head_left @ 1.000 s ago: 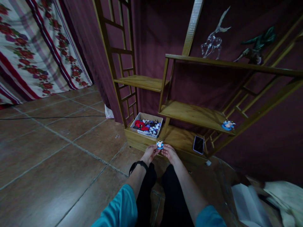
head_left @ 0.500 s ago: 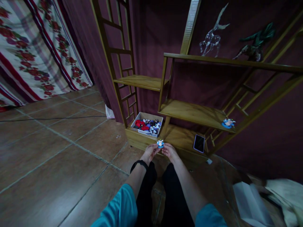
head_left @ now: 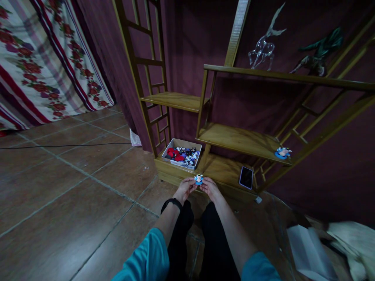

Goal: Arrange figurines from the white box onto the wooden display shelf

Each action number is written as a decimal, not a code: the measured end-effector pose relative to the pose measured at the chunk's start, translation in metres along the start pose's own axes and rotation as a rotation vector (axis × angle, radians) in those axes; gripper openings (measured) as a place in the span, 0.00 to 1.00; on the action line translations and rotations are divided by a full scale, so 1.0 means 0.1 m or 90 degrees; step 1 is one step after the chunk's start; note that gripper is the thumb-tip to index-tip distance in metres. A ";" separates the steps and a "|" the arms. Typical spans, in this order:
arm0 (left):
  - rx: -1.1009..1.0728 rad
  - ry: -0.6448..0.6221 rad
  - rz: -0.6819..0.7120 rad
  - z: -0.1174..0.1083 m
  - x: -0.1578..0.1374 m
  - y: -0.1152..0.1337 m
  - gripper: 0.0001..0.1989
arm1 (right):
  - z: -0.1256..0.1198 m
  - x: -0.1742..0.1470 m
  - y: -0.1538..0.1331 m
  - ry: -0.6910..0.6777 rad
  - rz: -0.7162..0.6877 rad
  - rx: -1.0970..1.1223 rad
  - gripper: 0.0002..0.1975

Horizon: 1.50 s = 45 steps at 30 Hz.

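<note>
Between my two hands is a small blue-and-white toy figurine (head_left: 198, 179) on a blue base, held upright in front of the low shelf. My left hand (head_left: 185, 189), with a dark band on its wrist, pinches the figurine's left side. On its right side the fingers of my right hand (head_left: 210, 187) close on it. Just beyond, a shallow cardboard box (head_left: 187, 166) full of small red, black, white and purple figures stands on the bottom shelf. A similar blue figurine (head_left: 283, 153) sits at the right end of the middle shelf.
The wooden shelf unit (head_left: 234, 141) rises in front of me. A phone (head_left: 246, 177) lies on its bottom board. Higher up stand a clear deer ornament (head_left: 262, 50) and a dark green statue (head_left: 320, 50). A black cable (head_left: 73, 145) crosses the tiled floor at left.
The figurine has turned or tilted slightly between my fingers. Both hands stay in nearly the same place, and the view has shifted a little.
</note>
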<state>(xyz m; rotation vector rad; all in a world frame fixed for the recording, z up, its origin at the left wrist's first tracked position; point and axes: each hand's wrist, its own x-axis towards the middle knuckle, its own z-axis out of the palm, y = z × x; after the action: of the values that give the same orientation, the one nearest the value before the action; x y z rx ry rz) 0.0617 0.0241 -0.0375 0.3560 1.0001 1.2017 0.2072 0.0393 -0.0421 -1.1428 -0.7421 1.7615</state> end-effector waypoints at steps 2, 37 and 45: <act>0.001 0.001 0.004 0.00 0.01 -0.01 0.06 | 0.00 0.00 -0.01 0.005 -0.004 -0.006 0.10; -0.042 -0.042 -0.021 0.03 0.06 -0.01 0.03 | -0.04 0.01 -0.02 -0.017 -0.009 -0.006 0.08; -0.042 -0.080 -0.006 0.04 0.06 -0.02 0.06 | -0.04 0.02 -0.02 -0.007 -0.007 0.004 0.10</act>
<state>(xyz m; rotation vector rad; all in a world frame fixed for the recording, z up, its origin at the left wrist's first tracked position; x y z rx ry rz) 0.0663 0.0294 -0.0391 0.3701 0.8510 1.1864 0.2109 0.0418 -0.0426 -1.1238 -0.7467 1.7610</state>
